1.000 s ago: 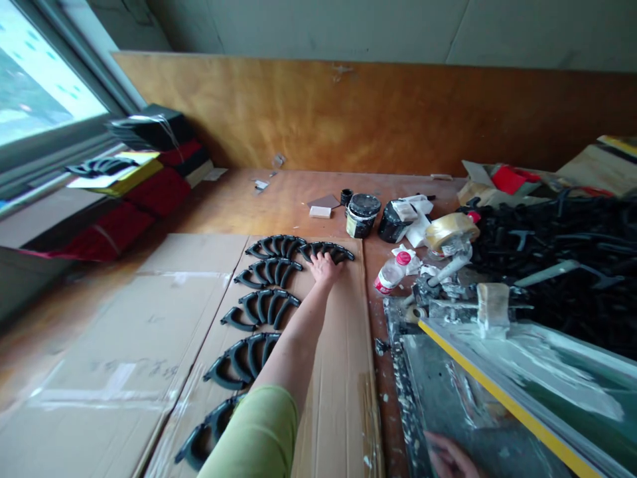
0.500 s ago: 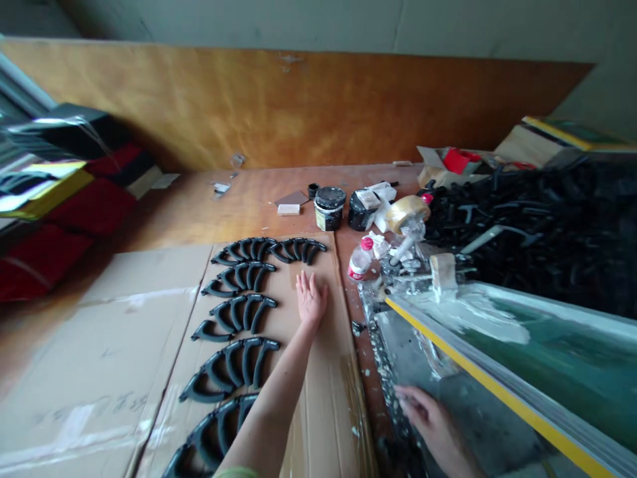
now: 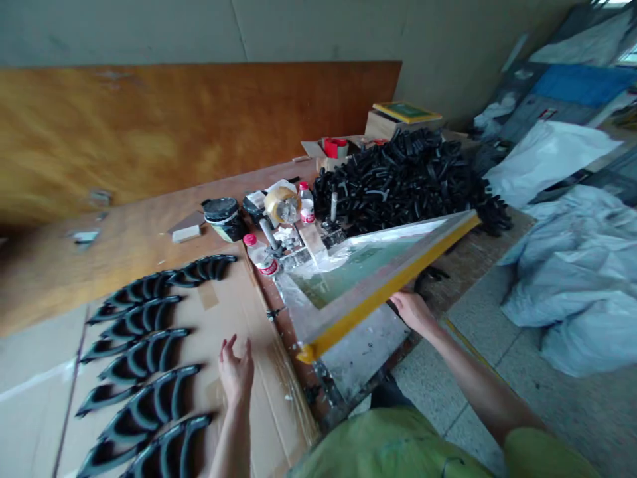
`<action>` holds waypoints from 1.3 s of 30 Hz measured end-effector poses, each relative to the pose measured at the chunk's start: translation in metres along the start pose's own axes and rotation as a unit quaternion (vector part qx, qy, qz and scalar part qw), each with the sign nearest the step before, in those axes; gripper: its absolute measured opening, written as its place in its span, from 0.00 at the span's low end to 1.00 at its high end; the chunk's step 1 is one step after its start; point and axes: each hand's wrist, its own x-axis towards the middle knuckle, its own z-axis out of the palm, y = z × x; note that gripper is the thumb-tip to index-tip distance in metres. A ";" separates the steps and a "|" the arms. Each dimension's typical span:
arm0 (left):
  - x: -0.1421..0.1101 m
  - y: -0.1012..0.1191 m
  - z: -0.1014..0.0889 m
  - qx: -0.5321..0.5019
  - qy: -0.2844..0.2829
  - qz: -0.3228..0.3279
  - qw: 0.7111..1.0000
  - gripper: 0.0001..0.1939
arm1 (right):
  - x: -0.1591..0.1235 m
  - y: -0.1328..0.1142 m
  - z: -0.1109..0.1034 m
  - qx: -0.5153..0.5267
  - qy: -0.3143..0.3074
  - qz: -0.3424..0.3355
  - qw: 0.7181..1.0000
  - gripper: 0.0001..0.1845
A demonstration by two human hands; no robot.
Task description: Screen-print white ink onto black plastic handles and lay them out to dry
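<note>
My left hand is open above the cardboard sheet, its fingers spread and slightly bent, holding nothing. To its left, curved black handle-like pieces lie in overlapping rows. My right hand reaches in beneath the yellow edge of a tilted screen-printing frame. Its fingers are curled and partly covered by the frame, so what they grip cannot be made out. White paste is smeared at the frame's far left end. Under the frame sits a grey base plate.
A large heap of black pieces lies behind the frame. Two red-capped bottles, including a near bottle, a black tub and a tape roll stand left of it. Pale sacks rest at the right.
The view has swung right. My left hand has come back toward me off the cardboard. My right hand has moved out to the frame's yellow edge, and the frame is angled differently.
</note>
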 end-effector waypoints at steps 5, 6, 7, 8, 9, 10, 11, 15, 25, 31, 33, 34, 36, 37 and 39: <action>-0.061 0.025 -0.009 -0.020 0.052 -0.061 0.997 0.23 | 0.028 0.125 -0.045 -0.228 0.000 -0.064 0.972 0.25; -0.074 0.033 -0.007 -0.028 0.063 -0.076 0.995 0.24 | 0.035 0.144 -0.048 -0.242 -0.025 -0.090 0.966 0.22; -0.087 0.041 -0.005 -0.038 0.076 -0.092 0.992 0.24 | 0.043 0.159 -0.049 -0.249 -0.052 -0.120 0.960 0.20; -0.101 0.050 -0.002 -0.050 0.089 -0.106 0.989 0.25 | 0.051 0.169 -0.049 -0.250 -0.074 -0.149 0.954 0.19; -0.113 0.058 0.002 -0.065 0.102 -0.116 0.986 0.25 | 0.059 0.174 -0.048 -0.249 -0.092 -0.170 0.949 0.17; -0.125 0.066 0.005 -0.078 0.114 -0.124 0.983 0.25 | 0.068 0.173 -0.046 -0.243 -0.103 -0.178 0.948 0.16; -0.135 0.073 0.009 -0.090 0.122 -0.128 0.980 0.25 | 0.078 0.167 -0.043 -0.233 -0.108 -0.174 0.951 0.13; -0.165 0.095 0.017 -0.117 0.135 -0.127 0.976 0.23 | 0.108 0.097 -0.020 -0.115 -0.075 -0.160 0.978 0.16; -0.172 0.114 0.017 -0.149 0.136 -0.112 0.973 0.20 | 0.115 -0.012 0.047 -0.023 -0.139 -0.496 0.857 0.16; -0.160 0.109 0.010 -0.153 0.121 -0.109 0.975 0.18 | 0.105 -0.003 0.049 -0.017 -0.081 -0.465 0.882 0.19; -0.152 0.117 0.006 -0.159 0.120 -0.098 0.975 0.17 | 0.102 -0.004 0.051 -0.008 -0.071 -0.447 0.892 0.18; -0.147 0.125 0.003 -0.166 0.120 -0.087 0.975 0.17 | 0.101 -0.005 0.052 -0.005 -0.074 -0.440 0.895 0.18; -0.134 0.146 -0.005 -0.189 0.125 -0.059 0.972 0.17 | 0.097 -0.008 0.054 -0.008 -0.086 -0.434 0.897 0.18; -0.127 0.159 -0.010 -0.205 0.131 -0.042 0.969 0.17 | 0.094 -0.010 0.054 -0.013 -0.091 -0.432 0.897 0.18; -0.112 0.191 -0.022 -0.257 0.147 -0.010 0.955 0.18 | 0.090 -0.014 0.053 -0.024 -0.090 -0.426 0.900 0.19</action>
